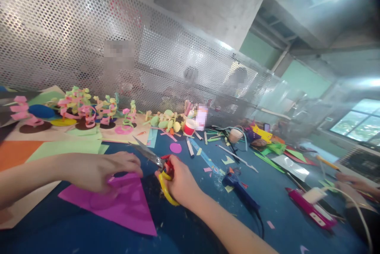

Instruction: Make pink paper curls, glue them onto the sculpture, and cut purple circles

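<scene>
My right hand [181,178] is closed around the handles of a pair of scissors [151,156], whose blades point up and left. One handle is yellow, the other red. My left hand [103,172] reaches over a purple paper sheet [130,206] with its fingers bent down at the upper edge. Whether those fingers pinch the paper cannot be made out. A faint round outline shows on the sheet near the fingers. Just beyond the scissors lies a purple paper disc [175,148].
Paper plant models [86,117] stand along the back left. A blue glue gun [240,190], a pink power strip [311,208], a red-and-white cup [189,127] and paper scraps lie to the right. Another person's hand [356,182] is at the far right.
</scene>
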A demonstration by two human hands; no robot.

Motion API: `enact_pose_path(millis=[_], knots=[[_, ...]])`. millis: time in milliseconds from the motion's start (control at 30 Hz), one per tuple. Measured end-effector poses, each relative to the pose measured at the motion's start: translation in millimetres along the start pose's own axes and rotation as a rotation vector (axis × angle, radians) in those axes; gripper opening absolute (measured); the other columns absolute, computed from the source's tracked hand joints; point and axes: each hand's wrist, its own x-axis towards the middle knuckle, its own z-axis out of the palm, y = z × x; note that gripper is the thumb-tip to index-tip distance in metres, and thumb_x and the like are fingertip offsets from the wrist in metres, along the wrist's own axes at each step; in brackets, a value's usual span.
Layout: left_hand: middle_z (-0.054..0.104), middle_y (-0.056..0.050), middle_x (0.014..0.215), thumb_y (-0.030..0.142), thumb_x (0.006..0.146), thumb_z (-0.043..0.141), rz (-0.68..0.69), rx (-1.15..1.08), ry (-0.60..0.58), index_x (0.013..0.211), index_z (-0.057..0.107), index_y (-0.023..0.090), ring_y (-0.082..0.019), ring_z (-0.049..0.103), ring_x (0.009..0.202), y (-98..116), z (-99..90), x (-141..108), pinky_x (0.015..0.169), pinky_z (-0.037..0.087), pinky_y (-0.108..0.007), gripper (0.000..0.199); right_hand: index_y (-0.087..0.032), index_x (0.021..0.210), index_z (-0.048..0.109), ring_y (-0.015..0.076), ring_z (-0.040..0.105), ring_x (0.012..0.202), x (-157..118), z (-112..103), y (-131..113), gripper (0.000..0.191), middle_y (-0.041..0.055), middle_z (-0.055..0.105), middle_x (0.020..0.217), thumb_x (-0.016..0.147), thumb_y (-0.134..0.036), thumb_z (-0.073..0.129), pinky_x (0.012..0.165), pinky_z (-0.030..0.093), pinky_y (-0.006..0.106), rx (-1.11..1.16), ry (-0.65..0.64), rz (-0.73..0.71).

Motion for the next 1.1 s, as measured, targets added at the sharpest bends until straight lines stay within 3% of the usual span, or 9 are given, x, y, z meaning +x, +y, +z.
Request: enact_pose_path(millis=[67, 133, 300, 467, 600, 733, 900, 1100], knots=[[0.058, 0.003, 0.122, 0.018, 0.069, 0.054, 0.101, -0.087, -0.236, 0.12, 0.053, 0.037, -0.017, 0.051, 0.112, -0.1, -1.2, 2.0, 0.088, 0.042, -0.022, 0.054, -0.021, 0.083, 0.048, 0.0108, 0.043, 0.056, -0.3, 0.3, 0.2, 0.017, -0.0043, 0.047, 0.066, 0.073, -0.029, 0.058, 0.051, 0.036, 0.022, 0.001, 0.001, -0.004], [0.051, 0.002, 0.131, 0.015, 0.072, 0.051, 0.095, -0.151, -0.329, 0.127, 0.046, 0.037, -0.018, 0.045, 0.118, -0.4, -2.4, 3.5, 0.092, 0.039, -0.025, 0.059, -0.021, 0.081, 0.046, 0.0106, 0.043, 0.055, -0.5, 0.6, 0.2, 0.016, -0.0045, 0.047, 0.066, 0.072, -0.027, 0.059, 0.051, 0.036, 0.022, 0.003, 0.001, -0.007], [0.053, 0.004, 0.127, 0.012, 0.068, 0.054, 0.025, -0.288, -0.311, 0.121, 0.051, 0.04, -0.02, 0.045, 0.118, -0.1, -3.2, 4.7, 0.093, 0.038, -0.026, 0.06, -0.021, 0.071, 0.041, 0.0097, 0.043, 0.053, -0.1, 1.1, -0.1, 0.02, -0.0048, 0.048, 0.064, 0.07, -0.027, 0.06, 0.049, 0.033, 0.021, 0.005, 0.014, -0.005], [0.051, 0.004, 0.13, 0.014, 0.073, 0.049, -0.01, -0.291, -0.342, 0.121, 0.05, 0.041, -0.02, 0.049, 0.116, -0.3, -2.5, 2.5, 0.092, 0.039, -0.025, 0.056, -0.021, 0.075, 0.044, 0.0098, 0.045, 0.055, 0.5, 1.4, 0.5, 0.018, -0.0055, 0.048, 0.065, 0.069, -0.024, 0.06, 0.051, 0.035, 0.02, 0.018, 0.0, -0.006], [0.033, 0.007, 0.143, 0.024, 0.073, 0.057, -0.079, -0.23, -0.45, 0.125, 0.042, 0.046, -0.027, 0.027, 0.132, -2.1, -4.8, 1.4, 0.103, 0.026, -0.041, 0.059, -0.022, 0.074, 0.042, 0.0087, 0.042, 0.051, 0.4, 1.2, 1.6, 0.018, -0.0059, 0.047, 0.063, 0.07, -0.026, 0.06, 0.048, 0.033, 0.02, 0.029, -0.009, 0.003], [0.03, 0.004, 0.145, 0.037, 0.055, 0.075, -0.105, -0.226, -0.543, 0.127, 0.039, 0.045, -0.034, 0.017, 0.134, -3.3, -7.9, 1.6, 0.104, 0.017, -0.052, 0.081, -0.022, 0.076, 0.044, 0.01, 0.042, 0.054, 0.2, 0.5, 2.3, 0.016, -0.0052, 0.047, 0.064, 0.071, -0.027, 0.059, 0.05, 0.033, 0.021, 0.033, -0.004, 0.007], [0.038, 0.003, 0.141, 0.044, 0.053, 0.076, -0.113, -0.223, -0.457, 0.126, 0.044, 0.041, -0.035, 0.023, 0.132, -0.9, -9.2, 2.2, 0.106, 0.017, -0.05, 0.08, -0.021, 0.075, 0.045, 0.0111, 0.044, 0.056, 0.2, -1.2, 0.5, 0.017, -0.0049, 0.047, 0.065, 0.07, -0.027, 0.06, 0.052, 0.034, 0.023, 0.08, -0.005, 0.03], [0.036, 0.002, 0.142, 0.049, 0.056, 0.073, -0.092, -0.212, -0.542, 0.131, 0.036, 0.043, -0.034, 0.022, 0.133, 0.7, -10.2, 7.5, 0.105, 0.021, -0.05, 0.083, -0.021, 0.073, 0.043, 0.0102, 0.047, 0.051, 2.2, -0.7, 2.3, 0.02, -0.0045, 0.052, 0.065, 0.073, -0.032, 0.06, 0.051, 0.038, 0.023, 0.242, -0.017, 0.119]])
